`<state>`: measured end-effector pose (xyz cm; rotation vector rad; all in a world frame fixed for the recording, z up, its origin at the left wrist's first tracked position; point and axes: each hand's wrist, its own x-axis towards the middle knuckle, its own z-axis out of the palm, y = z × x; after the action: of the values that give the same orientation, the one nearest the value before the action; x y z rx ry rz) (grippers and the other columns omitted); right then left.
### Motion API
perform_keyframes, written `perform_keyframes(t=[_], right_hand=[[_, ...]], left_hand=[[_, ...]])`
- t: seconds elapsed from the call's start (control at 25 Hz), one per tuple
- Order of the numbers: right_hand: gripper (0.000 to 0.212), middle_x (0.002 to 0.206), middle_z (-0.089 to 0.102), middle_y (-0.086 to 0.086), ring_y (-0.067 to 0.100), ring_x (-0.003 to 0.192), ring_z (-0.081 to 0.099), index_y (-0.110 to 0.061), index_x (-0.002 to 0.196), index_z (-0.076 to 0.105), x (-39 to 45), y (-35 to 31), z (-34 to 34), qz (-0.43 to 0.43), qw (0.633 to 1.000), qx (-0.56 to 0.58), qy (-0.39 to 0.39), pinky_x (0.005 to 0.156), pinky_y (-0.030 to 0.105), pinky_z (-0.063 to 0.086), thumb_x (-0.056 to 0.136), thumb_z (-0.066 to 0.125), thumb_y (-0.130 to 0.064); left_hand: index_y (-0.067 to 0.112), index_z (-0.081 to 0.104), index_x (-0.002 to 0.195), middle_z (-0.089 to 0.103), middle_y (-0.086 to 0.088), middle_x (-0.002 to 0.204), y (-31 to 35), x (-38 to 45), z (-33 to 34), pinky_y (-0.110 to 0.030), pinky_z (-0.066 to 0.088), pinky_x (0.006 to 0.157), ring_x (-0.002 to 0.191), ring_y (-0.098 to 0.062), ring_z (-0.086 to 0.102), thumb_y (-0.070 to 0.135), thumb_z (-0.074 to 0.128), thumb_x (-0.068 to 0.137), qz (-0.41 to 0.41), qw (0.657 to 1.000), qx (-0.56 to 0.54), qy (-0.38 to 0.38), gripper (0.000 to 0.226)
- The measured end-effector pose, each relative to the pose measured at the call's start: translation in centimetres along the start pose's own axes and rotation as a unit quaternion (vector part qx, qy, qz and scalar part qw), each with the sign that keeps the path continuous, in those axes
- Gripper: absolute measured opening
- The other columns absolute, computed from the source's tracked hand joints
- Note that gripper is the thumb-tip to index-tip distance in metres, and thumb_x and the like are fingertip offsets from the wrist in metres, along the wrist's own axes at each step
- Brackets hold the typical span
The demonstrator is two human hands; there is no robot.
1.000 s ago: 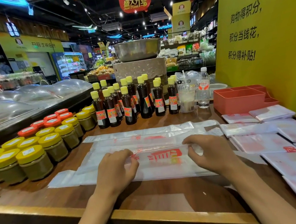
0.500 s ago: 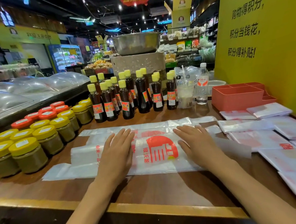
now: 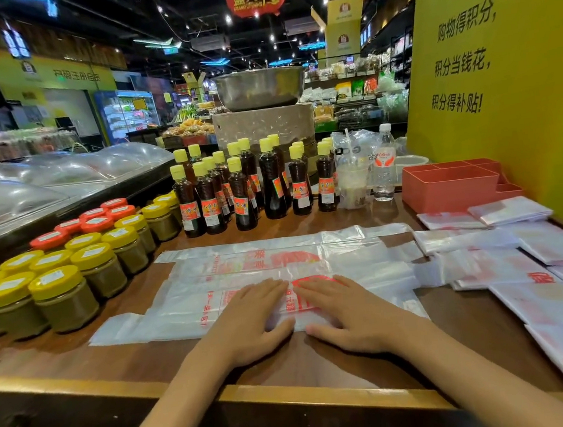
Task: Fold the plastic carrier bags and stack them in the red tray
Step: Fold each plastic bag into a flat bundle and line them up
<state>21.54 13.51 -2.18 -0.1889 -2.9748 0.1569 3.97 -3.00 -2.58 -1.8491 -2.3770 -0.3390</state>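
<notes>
A clear plastic carrier bag (image 3: 186, 308) with red print lies folded lengthwise on the wooden counter (image 3: 142, 357). My left hand (image 3: 252, 314) and my right hand (image 3: 344, 307) press flat on its middle, fingers straight, side by side and nearly touching. Two more flattened bags (image 3: 277, 253) lie just beyond it. The red tray (image 3: 449, 188) stands at the back right against the yellow wall. Two folded bags (image 3: 510, 212) lie in front of the tray.
Several flat bags (image 3: 556, 293) cover the counter's right side. Yellow- and red-lidded jars (image 3: 61, 293) crowd the left. Dark sauce bottles (image 3: 240, 193), a drink cup (image 3: 352, 180) and a water bottle (image 3: 384, 169) line the back. The counter's front edge (image 3: 291, 398) runs below my wrists.
A second ago both hands pinched the bag's near edge and folded it away from me. They then laid flat and slid together toward the bag's middle.
</notes>
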Motion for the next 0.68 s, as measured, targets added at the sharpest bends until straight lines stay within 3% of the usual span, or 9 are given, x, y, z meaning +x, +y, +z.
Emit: perform_keyframes(t=[0.16, 0.28, 0.4, 0.52, 0.6, 0.68], right_hand=[[0.067, 0.167, 0.015, -0.011, 0.006, 0.152, 0.009, -0.034, 0.16, 0.017, 0.1, 0.8, -0.1, 0.05, 0.998, 0.032, 0.017, 0.124, 0.033, 0.003, 0.101, 0.036, -0.061], [0.07, 0.167, 0.013, -0.007, 0.011, 0.153, 0.009, -0.033, 0.16, 0.017, 0.0, 1.7, -0.3, 0.113, 0.993, 0.028, -0.021, 0.124, 0.038, 0.001, 0.1, 0.035, -0.064], [0.072, 0.16, 0.033, -0.006, 0.014, 0.144, 0.031, -0.031, 0.155, 0.031, 0.0, 1.9, -0.3, 0.127, 0.992, 0.016, -0.011, 0.119, 0.039, 0.02, 0.095, 0.035, -0.072], [0.073, 0.146, 0.048, -0.008, 0.014, 0.129, 0.044, -0.032, 0.149, 0.041, 0.2, 1.3, -0.6, 0.114, 0.993, -0.003, 0.042, 0.111, 0.037, 0.032, 0.092, 0.033, -0.077], [0.067, 0.146, 0.047, -0.007, 0.013, 0.13, 0.042, -0.032, 0.148, 0.041, 0.2, 0.7, -0.6, 0.09, 0.994, 0.003, 0.064, 0.111, 0.034, 0.03, 0.095, 0.034, -0.072], [0.064, 0.157, 0.036, -0.007, 0.012, 0.142, 0.031, -0.034, 0.154, 0.033, 0.1, 0.4, -0.4, 0.075, 0.997, 0.014, 0.031, 0.118, 0.034, 0.02, 0.099, 0.032, -0.067]], left_hand=[[0.028, 0.008, 0.16, 0.01, 0.007, 0.167, -0.4, 0.1, 0.0, -0.028, -0.002, 0.12, 0.152, -0.01, 0.007, 0.068, 0.033, 0.096, -0.05, 0.998, 0.017, -0.02, 0.079], [0.029, 0.019, 0.158, 0.027, 0.007, 0.162, -0.2, 0.1, -0.3, -0.03, 0.013, 0.119, 0.147, -0.012, 0.025, 0.069, 0.037, 0.095, -0.058, 0.998, 0.026, -0.001, 0.077], [0.029, 0.035, 0.151, 0.043, 0.007, 0.15, 0.1, 0.1, -0.6, -0.03, 0.028, 0.111, 0.133, -0.012, 0.04, 0.073, 0.037, 0.092, -0.066, 0.997, 0.032, 0.03, 0.073], [0.028, 0.045, 0.145, 0.049, 0.008, 0.143, 0.5, 0.2, -0.5, -0.025, 0.032, 0.103, 0.127, -0.009, 0.045, 0.064, 0.03, 0.099, -0.072, 0.996, -0.002, 0.058, 0.061], [0.027, 0.045, 0.144, 0.051, 0.007, 0.141, 0.5, 0.2, -0.4, -0.023, 0.036, 0.1, 0.123, -0.008, 0.047, 0.058, 0.032, 0.101, -0.06, 0.997, 0.007, 0.057, 0.055], [0.026, 0.039, 0.149, 0.045, 0.006, 0.147, 0.4, 0.3, -0.1, -0.024, 0.036, 0.105, 0.128, -0.009, 0.044, 0.057, 0.034, 0.1, -0.05, 0.998, 0.019, 0.01, 0.058]])
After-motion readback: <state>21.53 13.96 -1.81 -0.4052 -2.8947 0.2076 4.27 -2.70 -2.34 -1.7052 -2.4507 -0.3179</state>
